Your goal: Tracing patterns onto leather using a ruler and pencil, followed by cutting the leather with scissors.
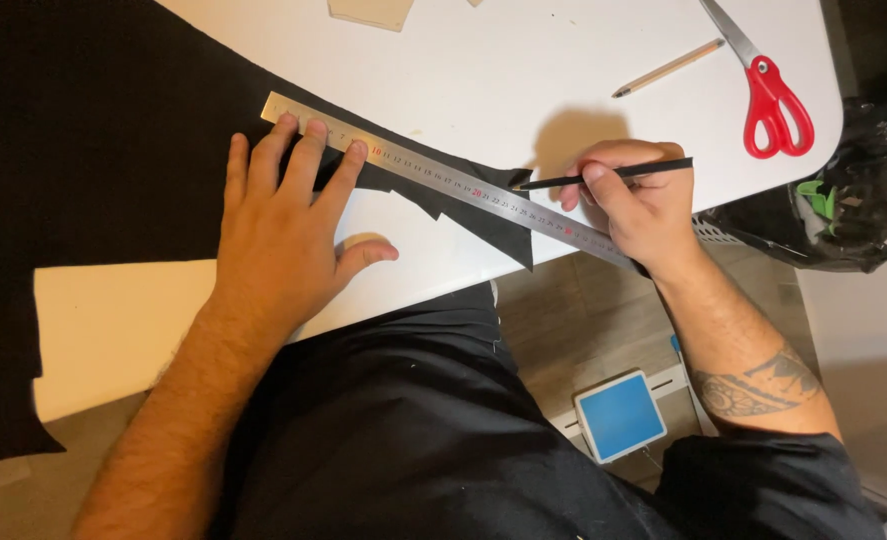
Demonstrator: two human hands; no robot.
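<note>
- I see my left hand flat, fingers spread, tips pinning the steel ruler onto black fabric.
- My right hand pinches a dark pencil, its tip touching the ruler's far edge, at the fabric's pointed end.
- The ruler runs diagonally between both hands on the white table.
- Beyond: wooden pencil, red-handled scissors.

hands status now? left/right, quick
Left hand: open, flat, pressing metal ruler onto black fabric.
Right hand: closed on black pencil.
</note>
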